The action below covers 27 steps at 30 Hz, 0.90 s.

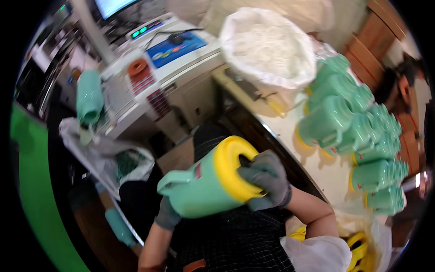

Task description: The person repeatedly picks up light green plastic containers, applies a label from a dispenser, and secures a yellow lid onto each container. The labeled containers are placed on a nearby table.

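A mint-green plastic jug [198, 183] lies tilted across my lap, its handle toward the left. Around its right-hand end sits a yellow ring [225, 168] with a dark round opening. My left hand [168, 215], in a grey glove, grips the jug's far-left end from below; most of its fingers are hidden behind the jug. My right hand [271, 179], also gloved in grey, is curled over the ring's edge, with fingers at the opening. Whether those fingers hold anything small inside cannot be seen.
Several green jugs with yellow bases [327, 122] stand in rows on the right-hand table [312, 170]. A white-lined container [229, 43] of pale pieces stands behind. Another green jug [89, 97] lies by the white machine [188, 63] at left, above an open bag [81, 140]. Yellow parts [358, 247] lie lower right.
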{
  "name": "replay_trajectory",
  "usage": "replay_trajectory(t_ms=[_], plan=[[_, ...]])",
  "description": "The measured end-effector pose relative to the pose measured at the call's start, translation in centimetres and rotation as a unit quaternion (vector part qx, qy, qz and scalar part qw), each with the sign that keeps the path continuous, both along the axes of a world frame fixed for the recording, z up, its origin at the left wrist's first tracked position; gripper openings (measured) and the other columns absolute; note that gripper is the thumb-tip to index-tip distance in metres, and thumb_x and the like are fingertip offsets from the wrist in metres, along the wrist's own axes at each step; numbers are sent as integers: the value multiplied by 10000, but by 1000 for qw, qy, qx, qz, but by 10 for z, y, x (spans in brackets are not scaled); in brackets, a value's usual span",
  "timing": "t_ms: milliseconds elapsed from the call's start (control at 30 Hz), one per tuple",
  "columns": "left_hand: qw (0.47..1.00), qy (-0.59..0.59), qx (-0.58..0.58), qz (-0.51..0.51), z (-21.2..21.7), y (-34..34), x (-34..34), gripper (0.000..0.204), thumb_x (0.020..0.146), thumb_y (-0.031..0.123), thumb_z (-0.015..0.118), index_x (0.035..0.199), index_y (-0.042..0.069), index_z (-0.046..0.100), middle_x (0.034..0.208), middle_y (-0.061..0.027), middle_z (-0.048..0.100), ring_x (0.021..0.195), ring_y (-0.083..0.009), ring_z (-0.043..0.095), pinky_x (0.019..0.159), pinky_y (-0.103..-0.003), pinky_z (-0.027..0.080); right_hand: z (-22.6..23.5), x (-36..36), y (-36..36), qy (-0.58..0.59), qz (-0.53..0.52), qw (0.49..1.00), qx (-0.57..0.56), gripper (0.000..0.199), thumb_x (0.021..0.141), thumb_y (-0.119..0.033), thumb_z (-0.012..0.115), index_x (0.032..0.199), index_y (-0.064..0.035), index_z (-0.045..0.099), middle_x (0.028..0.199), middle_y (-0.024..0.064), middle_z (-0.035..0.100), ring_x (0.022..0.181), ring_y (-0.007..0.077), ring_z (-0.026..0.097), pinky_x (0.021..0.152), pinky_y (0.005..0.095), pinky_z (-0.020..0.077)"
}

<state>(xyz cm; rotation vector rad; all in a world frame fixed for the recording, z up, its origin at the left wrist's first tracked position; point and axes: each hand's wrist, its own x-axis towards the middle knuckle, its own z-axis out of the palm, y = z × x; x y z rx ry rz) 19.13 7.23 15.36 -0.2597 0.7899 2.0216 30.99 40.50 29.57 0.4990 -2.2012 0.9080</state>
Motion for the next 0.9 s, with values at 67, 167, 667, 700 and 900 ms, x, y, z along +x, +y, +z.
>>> replay_trajectory(t_ms=[67,167,667,700,900], plan=[[995,81,-61,16,-2,-7,-4,471,1108,381,531,1479,90,544,1411,-128,635,1234,-274,663,1074,-416,551,0,-4,-10,-24,-42,998,-49,577,868,-442,789,1247,-13,727,917,100,595,788,271,556,742,385,467],[991,60,-83,91,8,3,-7,478,1127,410,487,1461,77,564,1373,-135,663,1187,-274,692,979,-407,611,-14,-14,-9,-26,-41,996,-78,540,894,-415,765,1245,-12,692,935,107,581,832,262,550,748,382,463],[887,311,-246,239,51,-11,-45,409,1137,375,445,1072,44,677,961,-31,695,891,-117,660,855,-288,537,5,-35,-10,-164,-26,888,-428,1215,882,-920,272,1670,5,237,1718,179,280,1592,314,249,1290,482,208],[816,420,-313,245,51,4,-42,398,1125,361,446,1071,44,680,932,-18,673,882,-101,633,848,-274,514,12,-41,-17,-164,-22,906,-389,1292,858,-991,232,1680,5,218,1744,174,251,1613,311,224,1301,475,188],[828,433,-298,196,57,-5,-55,398,1129,366,424,1125,29,635,1073,-41,647,1010,-134,601,929,-293,479,-5,-30,-16,-139,-36,956,-257,945,896,-572,618,1588,22,371,1651,220,362,1504,347,375,1236,445,296]])
